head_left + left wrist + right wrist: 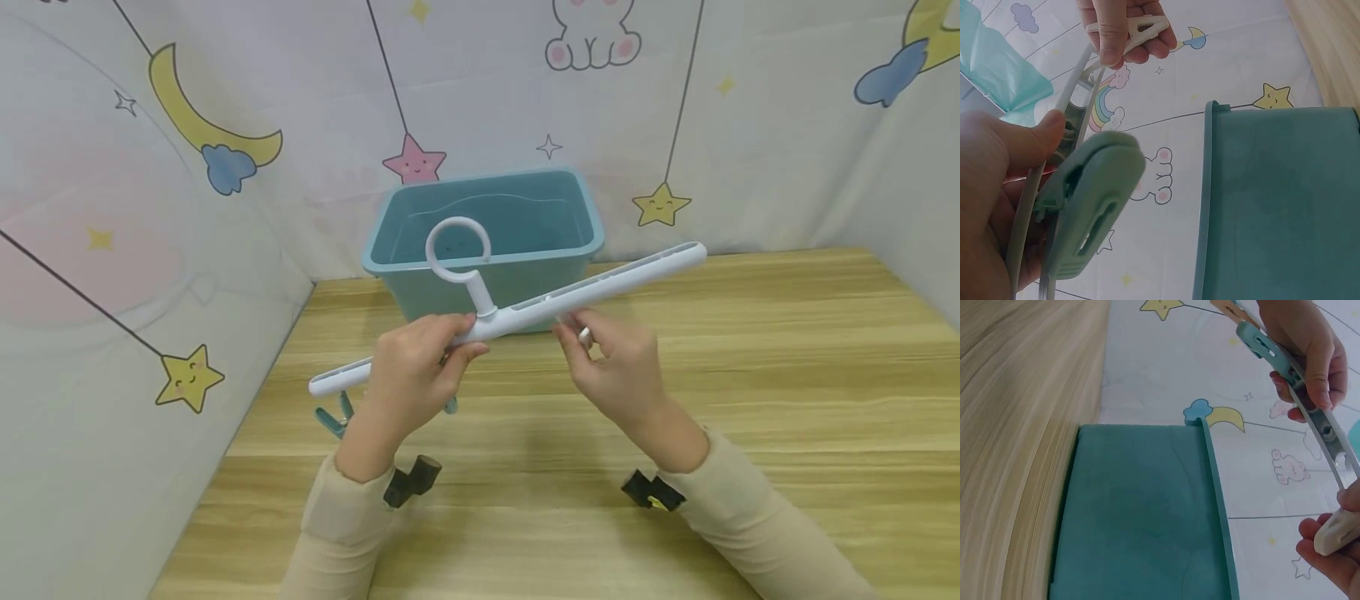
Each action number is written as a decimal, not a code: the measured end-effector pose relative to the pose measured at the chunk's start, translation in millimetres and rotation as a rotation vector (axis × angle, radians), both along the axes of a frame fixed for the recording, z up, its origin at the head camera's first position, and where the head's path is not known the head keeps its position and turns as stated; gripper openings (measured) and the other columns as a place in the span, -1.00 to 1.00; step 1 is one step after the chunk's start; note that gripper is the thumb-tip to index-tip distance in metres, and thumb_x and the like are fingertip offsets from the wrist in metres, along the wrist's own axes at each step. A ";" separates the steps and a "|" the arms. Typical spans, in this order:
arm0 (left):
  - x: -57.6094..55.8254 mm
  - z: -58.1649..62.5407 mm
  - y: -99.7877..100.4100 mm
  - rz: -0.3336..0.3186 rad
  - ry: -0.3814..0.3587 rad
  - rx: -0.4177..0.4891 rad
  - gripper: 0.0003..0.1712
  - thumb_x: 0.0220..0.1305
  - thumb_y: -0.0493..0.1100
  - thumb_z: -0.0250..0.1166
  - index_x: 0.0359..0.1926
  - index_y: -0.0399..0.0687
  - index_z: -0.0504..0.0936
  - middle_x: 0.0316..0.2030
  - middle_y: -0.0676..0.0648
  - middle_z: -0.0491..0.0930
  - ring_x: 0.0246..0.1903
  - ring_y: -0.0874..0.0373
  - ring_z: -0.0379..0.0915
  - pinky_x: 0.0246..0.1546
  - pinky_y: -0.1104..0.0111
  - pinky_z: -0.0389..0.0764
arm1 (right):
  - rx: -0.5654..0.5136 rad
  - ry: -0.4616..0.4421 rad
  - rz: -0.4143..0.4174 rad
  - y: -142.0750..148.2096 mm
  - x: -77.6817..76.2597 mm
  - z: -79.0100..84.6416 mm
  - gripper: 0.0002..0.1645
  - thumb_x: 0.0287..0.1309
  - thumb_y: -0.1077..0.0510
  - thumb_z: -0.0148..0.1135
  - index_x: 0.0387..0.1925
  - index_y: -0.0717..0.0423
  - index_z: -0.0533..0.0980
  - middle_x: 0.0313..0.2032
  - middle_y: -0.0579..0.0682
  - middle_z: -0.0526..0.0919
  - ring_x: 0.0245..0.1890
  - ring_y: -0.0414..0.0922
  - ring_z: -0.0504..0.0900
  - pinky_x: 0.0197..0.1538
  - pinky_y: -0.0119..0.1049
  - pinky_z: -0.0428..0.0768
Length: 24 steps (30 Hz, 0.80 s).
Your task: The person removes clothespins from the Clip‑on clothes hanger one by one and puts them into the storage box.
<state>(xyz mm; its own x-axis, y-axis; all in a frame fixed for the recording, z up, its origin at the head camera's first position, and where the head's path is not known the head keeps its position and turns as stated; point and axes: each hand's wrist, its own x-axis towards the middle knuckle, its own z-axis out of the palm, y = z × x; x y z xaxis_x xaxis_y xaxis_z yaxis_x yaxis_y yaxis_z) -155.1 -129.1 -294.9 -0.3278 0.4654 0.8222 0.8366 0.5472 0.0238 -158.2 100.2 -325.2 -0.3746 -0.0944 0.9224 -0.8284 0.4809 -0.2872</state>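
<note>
A white hanger [600, 286] with a ring-shaped hook [429, 250] is held aloft, its right end tilted up. My left hand [412, 367] grips the bar just left of the hook. Between thumb and fingers, my right hand [615, 362] pinches a white clothes clip [1150, 28] by the underside of the right arm; whether the clip is attached to the bar, I cannot tell. A green clip [1094, 206] hangs from the bar beside the left hand. Farther out, the right wrist view shows a peach clip [1230, 309], partly cut off.
Behind the hanger, a teal rectangular bin [487, 283] stands on the wood-grain table [787, 375], near the back wall. A patterned cloth [487, 100] with stars and moons covers the walls at the back and sides.
</note>
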 end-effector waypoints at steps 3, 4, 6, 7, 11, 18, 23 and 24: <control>0.0 -0.9 1.0 -0.001 0.006 0.006 -0.66 0.00 -0.23 0.49 -0.24 -0.32 0.60 -0.57 -0.10 0.61 -0.67 0.18 0.42 -0.68 0.41 0.43 | -0.013 0.027 -0.043 -2.8 2.2 0.0 -0.95 -0.01 0.42 0.30 -0.51 0.34 0.57 -0.64 0.06 0.62 -0.71 -0.15 0.53 -0.67 -0.32 0.44; 0.1 -1.1 1.4 0.001 0.010 0.008 -0.66 -0.01 -0.23 0.49 -0.24 -0.32 0.60 -0.57 -0.11 0.61 -0.67 0.17 0.43 -0.68 0.41 0.44 | -0.016 0.037 -0.056 -3.4 2.7 0.0 -0.94 0.00 0.42 0.29 -0.52 0.34 0.56 -0.64 0.07 0.62 -0.73 -0.14 0.53 -0.68 -0.29 0.43; 0.2 -1.8 2.3 0.017 0.020 0.001 -0.66 0.00 -0.22 0.48 -0.23 -0.32 0.60 -0.57 -0.11 0.60 -0.68 0.17 0.42 -0.69 0.40 0.43 | -0.015 0.049 -0.086 -4.0 3.0 0.0 -0.93 0.01 0.41 0.29 -0.52 0.35 0.55 -0.65 0.08 0.61 -0.74 -0.14 0.51 -0.69 -0.27 0.42; 0.5 -2.0 2.7 0.026 0.025 -0.002 -0.66 0.01 -0.21 0.48 -0.23 -0.33 0.60 -0.57 -0.11 0.60 -0.68 0.16 0.41 -0.70 0.39 0.42 | -0.015 0.060 -0.097 -4.4 2.8 0.1 -0.93 0.00 0.42 0.29 -0.51 0.35 0.55 -0.66 0.08 0.60 -0.75 -0.14 0.50 -0.71 -0.27 0.41; 1.0 -2.9 4.2 0.055 0.038 -0.013 -0.66 0.04 -0.20 0.46 -0.22 -0.33 0.60 -0.59 -0.10 0.59 -0.69 0.16 0.38 -0.73 0.39 0.39 | -0.013 0.066 -0.115 -4.3 1.3 0.5 -0.95 -0.02 0.43 0.28 -0.50 0.35 0.54 -0.67 0.06 0.59 -0.76 -0.16 0.47 -0.71 -0.27 0.39; 1.2 -2.0 3.7 0.051 0.041 0.012 -0.66 0.01 -0.22 0.48 -0.23 -0.33 0.61 -0.56 -0.12 0.61 -0.68 0.15 0.40 -0.73 0.38 0.40 | -0.025 0.032 -0.073 -3.5 1.2 3.1 -0.96 -0.03 0.43 0.31 -0.46 0.35 0.59 -0.64 0.07 0.64 -0.73 -0.16 0.52 -0.67 -0.30 0.43; 1.5 -0.8 4.0 0.049 0.046 0.022 -0.66 0.00 -0.23 0.49 -0.24 -0.33 0.60 -0.56 -0.12 0.62 -0.69 0.16 0.40 -0.73 0.39 0.40 | -0.030 0.005 -0.035 -1.6 1.5 6.2 -0.94 -0.05 0.45 0.32 -0.44 0.35 0.61 -0.62 0.08 0.65 -0.74 -0.18 0.51 -0.64 -0.44 0.38; 1.6 -0.6 4.2 0.048 0.047 0.023 -0.66 -0.01 -0.23 0.49 -0.24 -0.33 0.60 -0.56 -0.13 0.62 -0.69 0.15 0.40 -0.73 0.39 0.40 | -0.029 0.004 -0.028 -1.1 1.3 6.7 -0.94 -0.05 0.45 0.32 -0.44 0.35 0.61 -0.62 0.08 0.65 -0.74 -0.18 0.51 -0.64 -0.46 0.36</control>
<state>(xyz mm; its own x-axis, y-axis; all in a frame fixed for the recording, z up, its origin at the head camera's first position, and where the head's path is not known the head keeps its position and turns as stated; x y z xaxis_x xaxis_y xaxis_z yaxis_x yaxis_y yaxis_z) -153.5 -124.9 -295.5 -0.3100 0.4308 0.8475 0.8097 0.5868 -0.0021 -156.8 99.1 -318.4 -0.3732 -0.0575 0.9260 -0.8160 0.4953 -0.2981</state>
